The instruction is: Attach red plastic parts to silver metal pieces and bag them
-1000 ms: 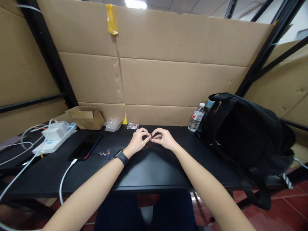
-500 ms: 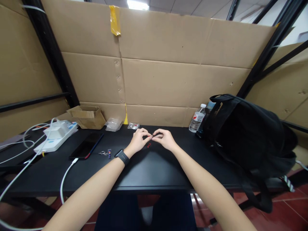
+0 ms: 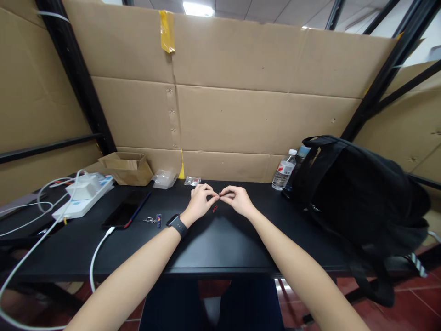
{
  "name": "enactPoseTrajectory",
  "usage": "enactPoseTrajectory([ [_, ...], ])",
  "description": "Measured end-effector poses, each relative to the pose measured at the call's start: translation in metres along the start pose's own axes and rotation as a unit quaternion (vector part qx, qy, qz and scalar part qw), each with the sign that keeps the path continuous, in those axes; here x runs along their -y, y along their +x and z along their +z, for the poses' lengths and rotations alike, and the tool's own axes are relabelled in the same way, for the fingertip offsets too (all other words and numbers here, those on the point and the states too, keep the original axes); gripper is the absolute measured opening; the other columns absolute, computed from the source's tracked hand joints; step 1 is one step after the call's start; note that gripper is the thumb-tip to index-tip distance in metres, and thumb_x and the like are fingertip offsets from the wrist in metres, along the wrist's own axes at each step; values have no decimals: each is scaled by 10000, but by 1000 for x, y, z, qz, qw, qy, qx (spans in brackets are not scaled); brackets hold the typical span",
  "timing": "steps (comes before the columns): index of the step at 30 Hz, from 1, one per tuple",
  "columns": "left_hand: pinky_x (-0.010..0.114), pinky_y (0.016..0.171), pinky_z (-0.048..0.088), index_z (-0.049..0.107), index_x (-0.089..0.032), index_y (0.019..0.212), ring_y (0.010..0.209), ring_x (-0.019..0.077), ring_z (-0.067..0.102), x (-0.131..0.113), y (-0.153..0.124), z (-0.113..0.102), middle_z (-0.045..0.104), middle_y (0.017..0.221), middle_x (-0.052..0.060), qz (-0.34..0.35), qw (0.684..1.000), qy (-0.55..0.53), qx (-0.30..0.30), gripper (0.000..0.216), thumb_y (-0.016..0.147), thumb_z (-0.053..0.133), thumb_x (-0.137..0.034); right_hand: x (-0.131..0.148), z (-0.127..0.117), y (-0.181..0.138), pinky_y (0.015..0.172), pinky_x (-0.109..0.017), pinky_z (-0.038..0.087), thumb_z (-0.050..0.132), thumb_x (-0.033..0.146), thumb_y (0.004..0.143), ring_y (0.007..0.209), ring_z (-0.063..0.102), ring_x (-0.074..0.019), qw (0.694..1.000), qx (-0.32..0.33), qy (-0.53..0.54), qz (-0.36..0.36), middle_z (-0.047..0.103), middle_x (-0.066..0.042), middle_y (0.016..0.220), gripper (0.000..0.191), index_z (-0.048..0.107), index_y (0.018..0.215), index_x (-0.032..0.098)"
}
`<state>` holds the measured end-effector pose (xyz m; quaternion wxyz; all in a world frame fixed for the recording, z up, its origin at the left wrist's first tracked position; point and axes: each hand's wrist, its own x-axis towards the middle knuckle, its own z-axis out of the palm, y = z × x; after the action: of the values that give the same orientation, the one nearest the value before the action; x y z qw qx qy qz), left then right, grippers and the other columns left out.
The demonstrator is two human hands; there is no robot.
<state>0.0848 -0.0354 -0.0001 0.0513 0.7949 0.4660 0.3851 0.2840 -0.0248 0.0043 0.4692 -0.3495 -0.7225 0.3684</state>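
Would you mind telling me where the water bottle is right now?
In the head view the water bottle stands at the back right of the black desk, by the cardboard wall and just left of the black backpack.

The left forearm and right forearm reach forward, bare, and converge ahead of the body. The left hand and right hand sit knuckles-up and close together, fingertips nearly meeting between them. Each pinches thumb against forefinger, other fingers loosely curled.
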Motion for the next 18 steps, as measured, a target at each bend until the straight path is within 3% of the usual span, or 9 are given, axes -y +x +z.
enactPoseTrajectory([
  [10,420,968,399,777,-271,877,1030,229,550,3,1,-2,657,969,40,25,999,-10,-40,180,908,635,-376,0,1,-1,864,-360,613,823,409,694,900,763,-252,999,28,36,-11,752,-83,947,383,692,951,155],
  [18,405,941,413,761,-246,855,1020,230,554,0,1,-4,653,958,40,23,999,-6,-42,140,893,642,-310,6,6,-3,851,-368,628,813,435,716,870,763,-238,999,-12,-1,-46,759,-86,949,359,700,929,169],
])
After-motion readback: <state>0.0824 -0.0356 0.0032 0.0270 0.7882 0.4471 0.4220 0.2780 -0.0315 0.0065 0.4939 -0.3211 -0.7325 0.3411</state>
